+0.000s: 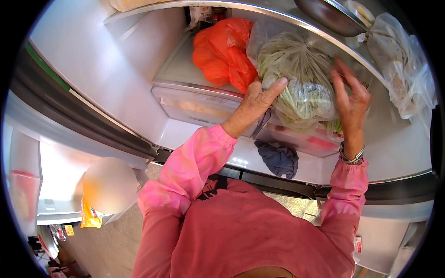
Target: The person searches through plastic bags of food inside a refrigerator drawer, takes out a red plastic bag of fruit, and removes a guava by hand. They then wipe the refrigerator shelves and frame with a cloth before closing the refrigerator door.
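A clear plastic bag of green leafy vegetables (299, 80) sits before me at the front of a refrigerator shelf, bulging over the shelf's edge. My left hand (260, 100) grips its lower left side, thumb on top and the other fingers mostly hidden. At the bag's right side is my right hand (351, 90), fingers apart and slightly blurred; whether the fingertips touch the plastic is unclear. An orange-red plastic bag (224, 52) rests on the same shelf, just left of the vegetables. Some leaves show below the clear bag near my right wrist.
Below the shelf are translucent drawers (198, 107), with a dark grey cloth (278, 158) in front. A metal bowl (332, 17) and a tied plastic bag (399, 69) occupy the upper shelf. The open left door holds a yellow packet (91, 213) beside a blurred patch.
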{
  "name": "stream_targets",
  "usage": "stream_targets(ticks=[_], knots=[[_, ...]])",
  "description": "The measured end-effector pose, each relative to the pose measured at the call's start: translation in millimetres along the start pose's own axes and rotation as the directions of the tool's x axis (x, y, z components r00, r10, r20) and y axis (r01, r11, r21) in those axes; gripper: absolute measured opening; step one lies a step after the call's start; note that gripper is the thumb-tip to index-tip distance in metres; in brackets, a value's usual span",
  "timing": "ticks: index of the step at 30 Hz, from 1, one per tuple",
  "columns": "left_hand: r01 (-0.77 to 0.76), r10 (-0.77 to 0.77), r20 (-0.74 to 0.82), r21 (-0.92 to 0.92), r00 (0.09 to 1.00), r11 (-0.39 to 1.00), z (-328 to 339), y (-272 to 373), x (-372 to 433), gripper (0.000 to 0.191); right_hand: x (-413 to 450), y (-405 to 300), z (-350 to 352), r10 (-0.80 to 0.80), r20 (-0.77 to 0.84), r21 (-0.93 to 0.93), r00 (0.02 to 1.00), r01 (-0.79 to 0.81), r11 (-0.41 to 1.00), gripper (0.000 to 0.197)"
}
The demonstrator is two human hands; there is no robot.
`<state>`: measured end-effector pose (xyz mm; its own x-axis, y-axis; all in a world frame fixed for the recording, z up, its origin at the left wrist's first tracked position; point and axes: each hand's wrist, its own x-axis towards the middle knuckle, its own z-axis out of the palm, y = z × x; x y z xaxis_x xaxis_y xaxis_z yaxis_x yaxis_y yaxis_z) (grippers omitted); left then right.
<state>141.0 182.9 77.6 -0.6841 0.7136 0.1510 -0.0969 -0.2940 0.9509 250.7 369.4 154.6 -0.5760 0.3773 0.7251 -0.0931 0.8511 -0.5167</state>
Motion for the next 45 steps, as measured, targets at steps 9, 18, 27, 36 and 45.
stream_targets(ticks=[9,18,27,36,45], knots=[[-0.071,0.076,-0.001,0.336,0.997,0.939,-26,8,-14,0.049,18,-14,37,-0.258,0.401,-0.107,0.879,0.325,0.94,0.034],[-0.247,0.62,0.365,0.93,0.695,-0.271,-88,15,13,0.034,3,11,39,0.012,0.203,0.125,0.979,-0.038,0.991,0.026],[-0.383,0.6,0.286,0.923,0.747,0.036,-131,14,0,0.023,0,14,39,0.13,0.17,0.265,0.977,-0.172,0.949,0.027],[-0.417,0.583,0.482,0.873,0.654,-0.253,-100,10,-20,0.017,-1,16,38,0.149,0.168,0.281,0.974,-0.192,0.94,0.028],[-0.54,0.497,0.623,0.779,0.604,-0.32,-90,-16,-47,0.013,0,8,38,0.159,0.165,0.265,0.974,-0.199,0.944,0.028]])
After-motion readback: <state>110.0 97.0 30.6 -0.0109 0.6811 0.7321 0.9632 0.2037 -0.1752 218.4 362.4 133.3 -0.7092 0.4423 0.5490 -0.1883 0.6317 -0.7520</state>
